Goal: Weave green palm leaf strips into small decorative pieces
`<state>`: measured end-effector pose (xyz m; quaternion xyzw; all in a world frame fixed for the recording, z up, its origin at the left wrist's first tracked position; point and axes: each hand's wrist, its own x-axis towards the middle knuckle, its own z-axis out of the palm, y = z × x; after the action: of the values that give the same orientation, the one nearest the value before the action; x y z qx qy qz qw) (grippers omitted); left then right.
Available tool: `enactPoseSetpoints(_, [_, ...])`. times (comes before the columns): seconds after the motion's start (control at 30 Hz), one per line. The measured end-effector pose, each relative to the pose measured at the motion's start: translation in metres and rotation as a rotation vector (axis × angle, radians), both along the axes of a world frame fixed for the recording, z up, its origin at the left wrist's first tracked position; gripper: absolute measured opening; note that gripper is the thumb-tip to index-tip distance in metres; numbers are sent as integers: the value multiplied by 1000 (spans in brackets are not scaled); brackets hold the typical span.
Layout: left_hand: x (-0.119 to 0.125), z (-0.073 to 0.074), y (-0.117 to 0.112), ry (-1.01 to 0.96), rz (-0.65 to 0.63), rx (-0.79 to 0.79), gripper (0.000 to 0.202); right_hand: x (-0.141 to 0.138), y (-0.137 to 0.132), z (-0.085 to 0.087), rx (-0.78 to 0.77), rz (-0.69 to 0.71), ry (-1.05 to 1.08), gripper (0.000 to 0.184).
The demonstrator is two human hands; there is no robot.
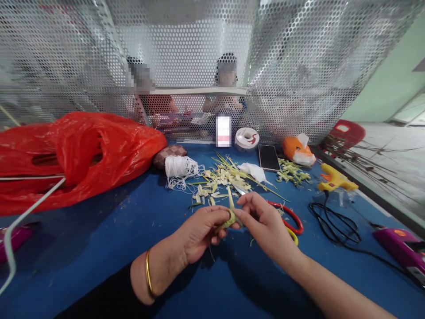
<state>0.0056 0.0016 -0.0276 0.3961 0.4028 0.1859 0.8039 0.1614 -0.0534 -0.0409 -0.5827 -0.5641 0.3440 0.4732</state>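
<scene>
Both hands meet above the blue table (109,248). In my left hand (204,230), thumb and fingers are closed around a small folded piece of pale green leaf strip (226,220), with one end sticking up. My right hand (262,219) pinches the same leaf strip from the right side. Just past the hands lies a pile of yellow-green leaf cuttings (226,175). Scissors with red and yellow handles (295,219) lie partly hidden behind my right hand.
At the left are a red plastic bag (113,150) and white string (181,167). A tape roll (246,138), a phone (269,157) and an orange tissue pack (298,149) stand at the back. To the right lies a yellow glue gun (337,179) with black cable. People sit behind the perforated screen (195,44).
</scene>
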Motion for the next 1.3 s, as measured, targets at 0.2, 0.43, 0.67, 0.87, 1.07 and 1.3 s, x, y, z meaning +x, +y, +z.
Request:
enactPoseSetpoints(0.2, [0, 3, -1, 64, -7, 57, 17, 0, 0, 3, -36, 33, 36, 12])
enactPoseSetpoints(0.43, [-3, 3, 5, -32, 117, -84, 17, 7, 1, 16, -141, 226, 374, 17])
enactPoseSetpoints(0.67, [-6, 4, 8, -67, 130, -122, 17, 13, 1, 21, -105, 242, 408, 13])
enactPoseSetpoints(0.87, [-4, 6, 4, 2, 43, -52, 19, 7, 3, 20, 111, 99, 273, 18])
enactPoseSetpoints(1.07, [-3, 6, 4, 14, -10, -15, 16, 4, 2, 14, -77, 93, 444, 19])
enactPoseSetpoints(1.3, [-2, 9, 3, 14, 21, -56, 13, 7, 1, 20, -113, 107, 262, 17])
